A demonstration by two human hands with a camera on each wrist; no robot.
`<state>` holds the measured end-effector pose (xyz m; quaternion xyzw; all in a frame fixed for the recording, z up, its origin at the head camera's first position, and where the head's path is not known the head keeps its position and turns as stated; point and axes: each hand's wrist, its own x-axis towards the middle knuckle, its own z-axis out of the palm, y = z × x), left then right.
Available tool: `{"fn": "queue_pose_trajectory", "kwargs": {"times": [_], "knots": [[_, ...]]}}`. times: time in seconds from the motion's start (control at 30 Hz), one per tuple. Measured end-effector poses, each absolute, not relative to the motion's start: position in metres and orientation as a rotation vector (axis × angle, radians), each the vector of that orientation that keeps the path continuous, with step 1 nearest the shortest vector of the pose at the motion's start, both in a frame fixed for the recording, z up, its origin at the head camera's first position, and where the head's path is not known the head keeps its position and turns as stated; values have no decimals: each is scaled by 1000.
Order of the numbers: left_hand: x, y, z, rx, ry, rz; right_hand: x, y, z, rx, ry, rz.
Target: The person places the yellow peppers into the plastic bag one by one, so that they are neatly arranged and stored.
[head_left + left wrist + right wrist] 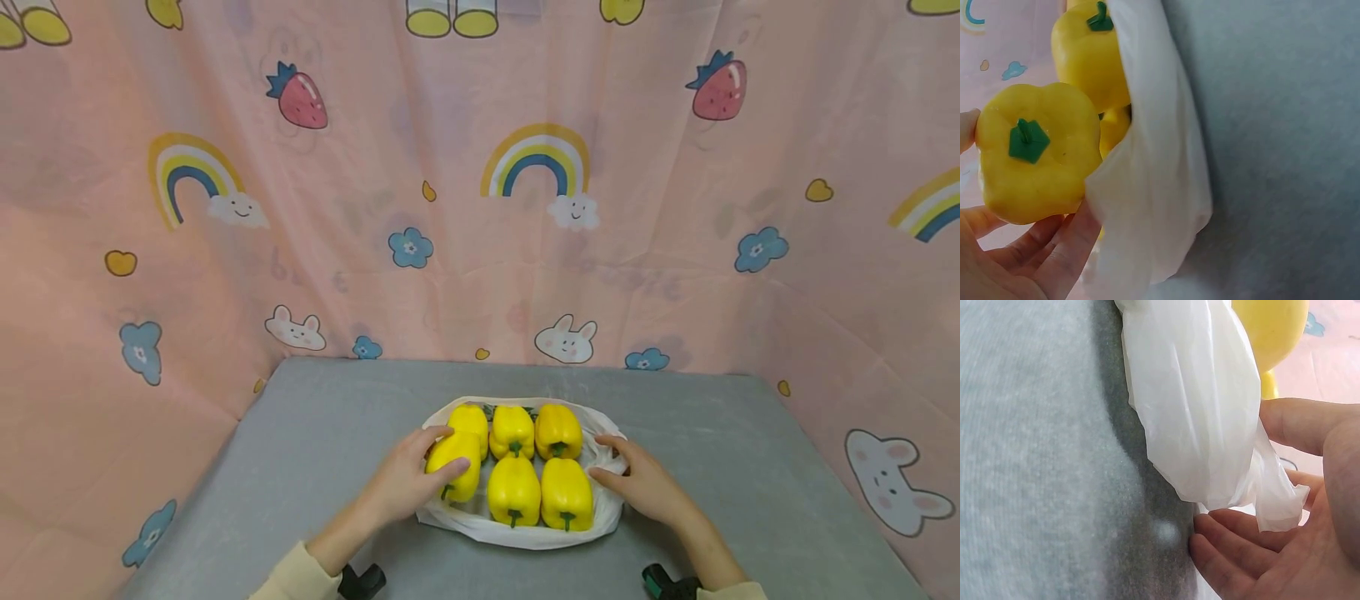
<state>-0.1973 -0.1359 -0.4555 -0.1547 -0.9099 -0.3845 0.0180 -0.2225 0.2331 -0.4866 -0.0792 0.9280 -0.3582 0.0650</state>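
I see six yellow bell peppers lying in two rows inside an open white plastic bag (525, 533) on the grey table (315, 442). My left hand (408, 483) curls around the near-left pepper (455, 467) at the bag's left edge, thumb on top and fingers beneath it, as the left wrist view shows. My right hand (645, 487) is at the bag's right edge, fingers loosely bent against the film; from the right wrist view I think they touch a loose flap rather than pinch it, though I can't be sure. The risk I judge: the thin bag is slack, so pulling either side could tip the neighbouring peppers (540, 492) over the bag's low rim, or the smooth pepper could slip from my left fingers.
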Motion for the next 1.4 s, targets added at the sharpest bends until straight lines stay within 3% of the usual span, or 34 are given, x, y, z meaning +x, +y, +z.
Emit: {"fn": "queue_pose_trajectory", "kwargs": {"times": [0.93, 1.4], "knots": [[-193, -119, -481, -338, -2941, -1161, -224, 232, -487, -238, 2795, -1079], [-191, -118, -474, -293, -2979, -1084, -223, 232, -483, -212, 2783, -1107]]}}
